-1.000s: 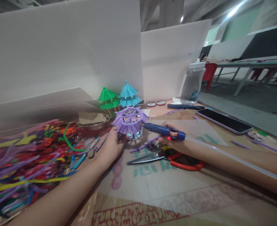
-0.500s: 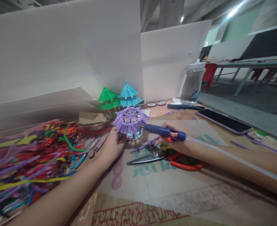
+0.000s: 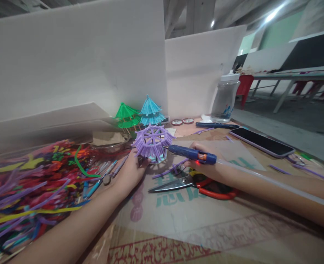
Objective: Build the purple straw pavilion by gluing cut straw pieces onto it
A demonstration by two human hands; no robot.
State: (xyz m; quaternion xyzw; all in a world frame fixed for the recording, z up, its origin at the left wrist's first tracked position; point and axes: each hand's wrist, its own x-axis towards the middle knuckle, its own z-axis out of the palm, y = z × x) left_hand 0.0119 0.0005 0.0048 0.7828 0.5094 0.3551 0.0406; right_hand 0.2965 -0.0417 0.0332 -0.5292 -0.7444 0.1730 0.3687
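My left hand [image 3: 137, 167] is closed on the lower left side of a small purple pavilion model [image 3: 153, 141], whose fringed roof looks made of pipe cleaners and has an open spoked top. In my right hand [image 3: 203, 165] is a blue hot glue gun [image 3: 190, 152], with a red light lit and a long clear glue stick trailing from its back. Its nozzle points left, at the right edge of the purple roof; whether it touches I cannot tell. Beneath the right hand lie scissors [image 3: 175, 183] with red handles, beside purple pipe cleaner pieces [image 3: 167, 171].
Green [image 3: 126, 113] and blue [image 3: 150, 110] roofed models stand behind. A heap of colourful pipe cleaners [image 3: 26, 194] covers the left side. Toward the right are a phone [image 3: 261, 141], a water bottle [image 3: 225, 97] and a dark blue pen-like tool [image 3: 217, 125]. White boards [image 3: 76, 62] rise at the back.
Almost nothing differs. Both hands, the glue gun and the purple model keep the same places, with only a very slight shift of the view.
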